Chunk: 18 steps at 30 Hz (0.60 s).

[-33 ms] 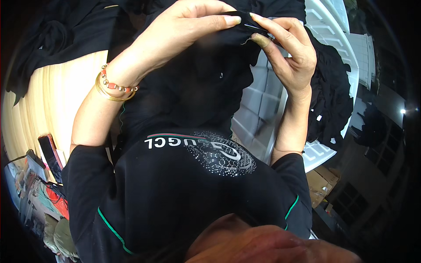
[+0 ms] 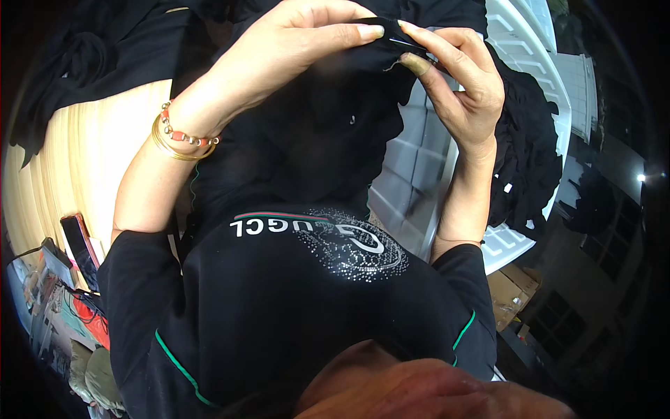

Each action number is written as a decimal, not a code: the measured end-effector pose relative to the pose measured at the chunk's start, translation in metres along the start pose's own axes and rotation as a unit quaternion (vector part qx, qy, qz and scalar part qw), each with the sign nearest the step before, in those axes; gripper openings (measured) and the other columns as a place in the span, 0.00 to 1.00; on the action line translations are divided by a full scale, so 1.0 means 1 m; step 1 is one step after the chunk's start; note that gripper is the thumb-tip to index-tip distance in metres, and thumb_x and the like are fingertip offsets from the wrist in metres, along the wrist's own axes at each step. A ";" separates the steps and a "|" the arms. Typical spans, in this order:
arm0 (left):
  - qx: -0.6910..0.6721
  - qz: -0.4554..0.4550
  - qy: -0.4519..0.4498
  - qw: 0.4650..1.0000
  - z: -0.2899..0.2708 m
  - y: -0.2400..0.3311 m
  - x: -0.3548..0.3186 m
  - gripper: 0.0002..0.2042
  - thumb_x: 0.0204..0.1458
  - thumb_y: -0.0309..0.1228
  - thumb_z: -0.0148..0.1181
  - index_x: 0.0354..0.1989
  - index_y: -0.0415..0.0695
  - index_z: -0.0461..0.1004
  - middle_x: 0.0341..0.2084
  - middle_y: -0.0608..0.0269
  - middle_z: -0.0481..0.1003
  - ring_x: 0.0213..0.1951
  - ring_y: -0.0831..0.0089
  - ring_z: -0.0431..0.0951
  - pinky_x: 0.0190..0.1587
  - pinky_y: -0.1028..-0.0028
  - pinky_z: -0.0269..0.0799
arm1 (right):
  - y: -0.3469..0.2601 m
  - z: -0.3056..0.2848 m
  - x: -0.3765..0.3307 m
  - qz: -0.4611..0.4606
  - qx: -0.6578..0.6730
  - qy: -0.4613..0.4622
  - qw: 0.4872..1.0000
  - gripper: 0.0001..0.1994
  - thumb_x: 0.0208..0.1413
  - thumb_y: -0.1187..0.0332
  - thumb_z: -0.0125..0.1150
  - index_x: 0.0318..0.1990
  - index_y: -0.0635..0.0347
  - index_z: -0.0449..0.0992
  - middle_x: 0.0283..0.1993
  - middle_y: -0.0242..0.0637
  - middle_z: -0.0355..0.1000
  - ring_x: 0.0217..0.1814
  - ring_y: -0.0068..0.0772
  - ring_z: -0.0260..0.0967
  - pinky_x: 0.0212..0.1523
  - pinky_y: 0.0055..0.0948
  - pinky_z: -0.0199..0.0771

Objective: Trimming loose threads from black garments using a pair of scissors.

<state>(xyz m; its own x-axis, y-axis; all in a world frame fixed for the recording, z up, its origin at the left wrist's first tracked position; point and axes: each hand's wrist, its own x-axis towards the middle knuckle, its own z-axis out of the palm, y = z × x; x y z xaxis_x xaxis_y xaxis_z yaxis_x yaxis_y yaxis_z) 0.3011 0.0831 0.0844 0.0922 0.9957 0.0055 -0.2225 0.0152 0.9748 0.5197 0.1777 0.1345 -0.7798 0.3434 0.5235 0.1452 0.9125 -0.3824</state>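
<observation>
Both hands are raised at 12 o'clock and pinch the edge of a black garment (image 2: 328, 126): the left hand (image 2: 293, 49) and the right hand (image 2: 460, 77) each have fingers closed on the cloth. The garment hangs down and hides part of the white crate (image 2: 412, 167). More black clothes (image 2: 77, 63) lie at 10 o'clock on the wooden table (image 2: 77, 167).

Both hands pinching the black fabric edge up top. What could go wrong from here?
1. The left hand and right hand pinch only the edge of the black garment; it may slip free.
2. The loose thread by the right thumb might snag.
3. The bracelets could catch the hanging cloth.
</observation>
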 end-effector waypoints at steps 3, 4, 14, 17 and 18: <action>-0.013 -0.006 -0.003 1.000 -0.001 -0.001 0.001 0.13 0.61 0.30 0.58 0.50 0.38 0.77 0.42 0.65 0.79 0.45 0.81 0.77 0.52 0.83 0.69 | 0.001 0.000 0.001 -0.009 -0.008 -0.006 1.000 0.19 0.44 0.74 0.72 0.47 0.53 0.82 0.32 0.32 0.72 0.28 0.24 0.69 0.27 0.21 0.68; -0.004 -0.007 -0.005 1.000 -0.001 -0.001 0.001 0.13 0.61 0.30 0.58 0.50 0.38 0.77 0.41 0.66 0.79 0.45 0.81 0.77 0.53 0.83 0.69 | 0.000 0.000 0.001 -0.009 -0.014 -0.007 1.000 0.19 0.44 0.74 0.72 0.47 0.53 0.83 0.32 0.32 0.72 0.29 0.24 0.69 0.27 0.21 0.68; -0.107 -0.098 -0.051 0.988 0.002 0.007 0.007 0.10 0.62 0.29 0.54 0.46 0.36 0.76 0.32 0.72 0.75 0.32 0.86 0.68 0.37 0.85 0.65 | 0.001 -0.004 -0.003 0.002 -0.018 -0.043 0.999 0.19 0.45 0.77 0.71 0.49 0.59 0.81 0.36 0.35 0.73 0.35 0.24 0.68 0.32 0.19 0.67; -0.113 -0.094 -0.037 0.989 0.008 0.012 0.005 0.11 0.62 0.31 0.55 0.43 0.36 0.77 0.30 0.75 0.74 0.31 0.88 0.68 0.35 0.87 0.63 | 0.003 -0.005 -0.004 -0.008 -0.016 -0.042 0.999 0.19 0.46 0.77 0.71 0.49 0.59 0.81 0.36 0.35 0.74 0.35 0.24 0.69 0.32 0.19 0.67; -0.113 -0.094 -0.037 0.988 0.008 0.012 0.004 0.11 0.62 0.31 0.55 0.43 0.36 0.77 0.30 0.75 0.74 0.31 0.88 0.68 0.35 0.87 0.63 | 0.002 -0.005 -0.004 -0.008 -0.016 -0.043 0.999 0.19 0.46 0.77 0.71 0.49 0.59 0.81 0.36 0.35 0.74 0.35 0.24 0.69 0.32 0.19 0.67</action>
<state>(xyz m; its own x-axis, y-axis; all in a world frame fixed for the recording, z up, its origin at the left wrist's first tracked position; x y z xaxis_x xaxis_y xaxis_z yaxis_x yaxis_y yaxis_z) 0.3064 0.0870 0.0975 0.2206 0.9644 -0.1459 -0.4057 0.2268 0.8854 0.5254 0.1789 0.1355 -0.8315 0.3088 0.4617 0.1496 0.9250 -0.3492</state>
